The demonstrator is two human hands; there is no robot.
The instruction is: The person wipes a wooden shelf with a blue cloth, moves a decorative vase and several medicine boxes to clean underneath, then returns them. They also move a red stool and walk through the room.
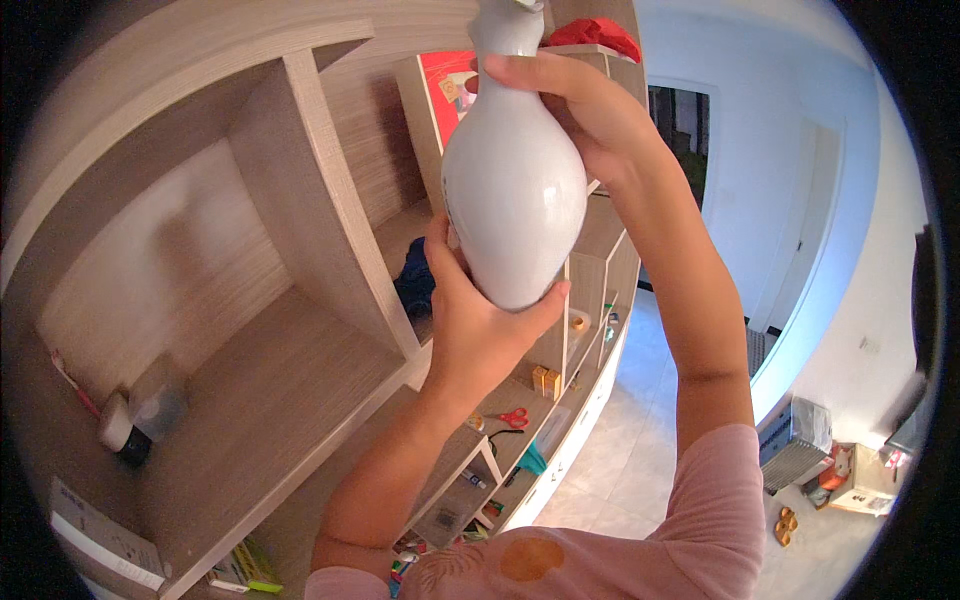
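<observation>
A glossy white vase [520, 190] with a round belly and a narrow neck is held up in front of me, upright, at the top middle of the view. My right hand [590, 110] grips its neck from the right. Around the base, thumb and fingers spread to either side, my left hand [485, 325] supports it from below. The vase hides some of the fingers of both hands. Its mouth is partly cut off by the upper edge of the picture.
A wooden shelf unit [330, 190] fills the left and middle. Lower shelves hold red scissors [513, 418], a small orange box [546, 382] and a teal object [532, 459]. Behind the vase stands a red panel [445, 100]. At right, boxes [860, 478] and slippers [786, 526] sit on the floor.
</observation>
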